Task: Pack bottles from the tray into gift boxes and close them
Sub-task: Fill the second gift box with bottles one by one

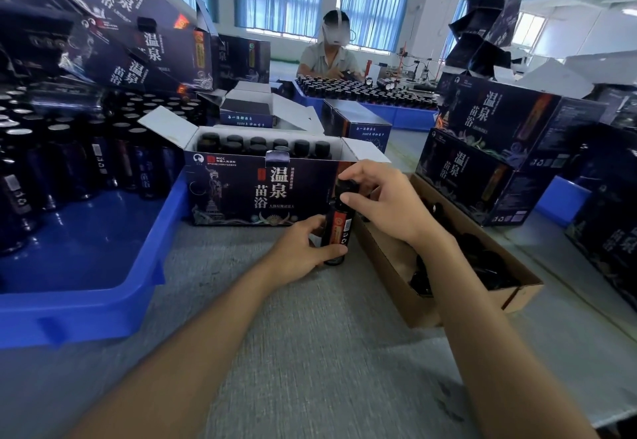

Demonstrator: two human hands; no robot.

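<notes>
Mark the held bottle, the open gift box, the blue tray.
held bottle (339,227), head view, red label.
open gift box (241,190), head view, printed front wall.
blue tray (69,311), head view, near rim.

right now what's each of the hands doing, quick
left hand: closed, gripping the bottle by its lower body
right hand: closed, pinching the bottle's black cap

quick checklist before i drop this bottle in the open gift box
1. Bottle gripped low by left hand: ok.
2. Cap on the bottle, right hand pinching it: ok; tightness cannot tell.
3. Gift box open at the top: ok.
4. Free slot inside the gift box: cannot tell, the front wall hides part of it.
5. Blue tray holds spare bottles: ok.
</notes>
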